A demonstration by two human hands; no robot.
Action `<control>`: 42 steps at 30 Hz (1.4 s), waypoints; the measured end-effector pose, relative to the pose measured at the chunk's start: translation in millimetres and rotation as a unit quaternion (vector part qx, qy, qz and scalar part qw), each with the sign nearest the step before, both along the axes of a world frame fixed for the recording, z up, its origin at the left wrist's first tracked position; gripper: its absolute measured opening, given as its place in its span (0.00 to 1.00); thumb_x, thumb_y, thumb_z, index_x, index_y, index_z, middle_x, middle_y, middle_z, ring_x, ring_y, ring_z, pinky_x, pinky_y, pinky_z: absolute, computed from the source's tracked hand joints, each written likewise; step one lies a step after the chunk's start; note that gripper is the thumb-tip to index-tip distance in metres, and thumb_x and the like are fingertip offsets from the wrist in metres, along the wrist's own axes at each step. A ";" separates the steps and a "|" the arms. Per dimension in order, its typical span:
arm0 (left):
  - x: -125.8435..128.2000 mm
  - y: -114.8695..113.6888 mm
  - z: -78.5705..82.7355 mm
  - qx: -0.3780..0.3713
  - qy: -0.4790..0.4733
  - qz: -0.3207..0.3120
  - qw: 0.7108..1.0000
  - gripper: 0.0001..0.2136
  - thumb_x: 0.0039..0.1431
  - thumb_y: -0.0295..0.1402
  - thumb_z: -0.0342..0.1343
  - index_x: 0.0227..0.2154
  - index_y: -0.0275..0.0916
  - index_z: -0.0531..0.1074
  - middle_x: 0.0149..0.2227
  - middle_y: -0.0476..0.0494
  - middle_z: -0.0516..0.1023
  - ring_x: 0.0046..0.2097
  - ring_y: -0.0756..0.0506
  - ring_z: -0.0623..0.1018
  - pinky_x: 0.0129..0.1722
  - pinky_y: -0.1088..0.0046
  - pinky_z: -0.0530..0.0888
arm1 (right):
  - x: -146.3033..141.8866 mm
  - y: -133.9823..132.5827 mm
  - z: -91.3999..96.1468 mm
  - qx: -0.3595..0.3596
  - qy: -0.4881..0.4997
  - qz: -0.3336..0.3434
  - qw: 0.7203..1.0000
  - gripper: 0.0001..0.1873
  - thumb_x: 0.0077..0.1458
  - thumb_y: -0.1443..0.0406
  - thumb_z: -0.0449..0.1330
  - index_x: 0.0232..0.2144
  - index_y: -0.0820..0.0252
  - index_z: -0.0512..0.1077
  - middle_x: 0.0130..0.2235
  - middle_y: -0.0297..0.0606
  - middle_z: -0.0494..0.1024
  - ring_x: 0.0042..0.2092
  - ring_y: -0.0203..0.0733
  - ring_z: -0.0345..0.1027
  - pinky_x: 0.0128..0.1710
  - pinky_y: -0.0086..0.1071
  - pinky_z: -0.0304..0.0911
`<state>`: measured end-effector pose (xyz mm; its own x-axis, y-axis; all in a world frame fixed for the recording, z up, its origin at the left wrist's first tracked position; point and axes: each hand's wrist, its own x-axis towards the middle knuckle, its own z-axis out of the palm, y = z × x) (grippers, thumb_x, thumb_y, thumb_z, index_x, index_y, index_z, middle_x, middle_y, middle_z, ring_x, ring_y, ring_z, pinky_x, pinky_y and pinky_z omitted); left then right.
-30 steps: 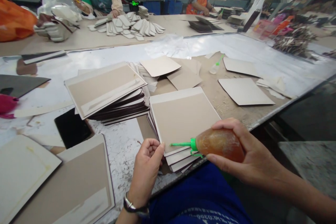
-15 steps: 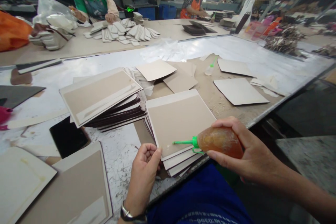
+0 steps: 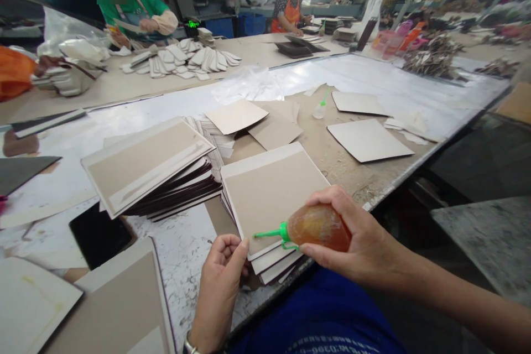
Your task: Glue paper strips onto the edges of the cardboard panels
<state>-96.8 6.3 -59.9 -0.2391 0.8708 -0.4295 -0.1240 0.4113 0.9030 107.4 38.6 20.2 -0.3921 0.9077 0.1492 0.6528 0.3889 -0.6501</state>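
Note:
My right hand (image 3: pixel 352 238) is closed around a glue bottle (image 3: pixel 317 227) of amber liquid, tilted nearly flat. Its green nozzle (image 3: pixel 267 233) points left, with the tip just over the near left corner of the top beige panel (image 3: pixel 274 188). That panel has a pale border and lies on a stack of similar panels (image 3: pixel 274 265). At the same corner my left hand (image 3: pixel 226 265) pinches the panel's edge between thumb and curled fingers. Whether the nozzle tip touches the surface I cannot tell.
A taller panel stack (image 3: pixel 153 160) leans at the left, with a black phone (image 3: pixel 99 235) in front of it. Loose panels (image 3: pixel 369 139) and a small clear bottle (image 3: pixel 320 108) lie beyond. Across the table a person in green (image 3: pixel 141 0) handles pale pieces (image 3: pixel 182 58).
The glue bottle in my right hand has moved left, bringing its nozzle tip closer to the panel's corner. My left hand keeps its pinch there. The whole view has shifted slightly.

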 end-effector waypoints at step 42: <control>-0.5 -1.1 -1.3 -0.031 0.007 0.006 0.999 0.16 0.43 0.45 0.59 0.27 0.39 0.64 0.16 0.56 0.65 0.21 0.53 0.64 0.22 0.79 0.61 | 58.5 -6.3 9.5 0.029 -0.056 -0.133 0.989 0.18 0.48 0.59 0.61 0.41 0.52 0.61 0.38 0.36 0.68 0.40 0.46 0.66 0.40 0.41 0.66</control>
